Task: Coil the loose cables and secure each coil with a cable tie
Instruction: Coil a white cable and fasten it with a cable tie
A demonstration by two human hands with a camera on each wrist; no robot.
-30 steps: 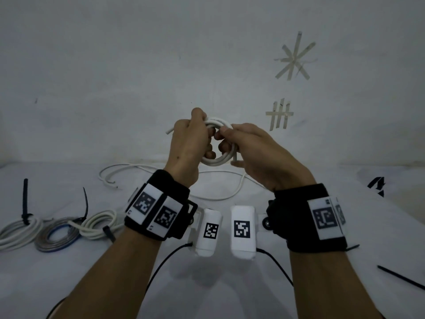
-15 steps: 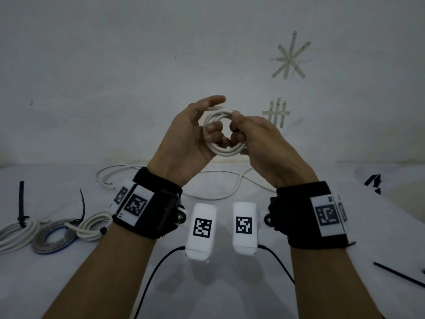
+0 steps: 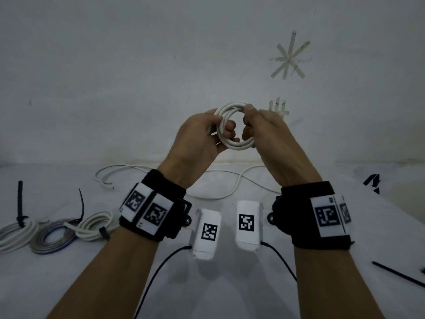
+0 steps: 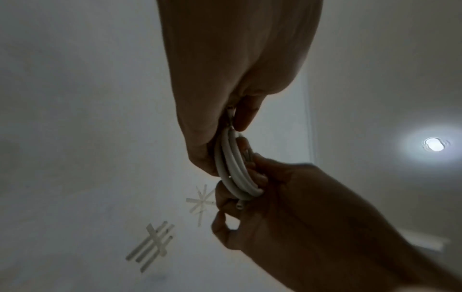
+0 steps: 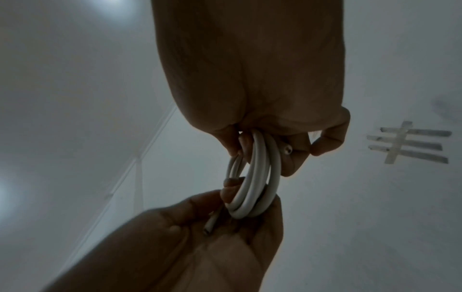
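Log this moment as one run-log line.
left hand: grips small white cable coil | right hand: grips it | tie: none on it

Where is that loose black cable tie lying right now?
In the head view, the loose black cable tie lies on the white table at the far right edge, just beyond the person's right forearm.

Dim room with a pale plaster wall (image 3: 138,65) behind a white work surface (image 3: 230,284).
Tape star (image 3: 290,56) and tape tally mark (image 3: 278,108) on the wall; a round ceiling light (image 4: 434,144), possibly recessed, glows overhead.
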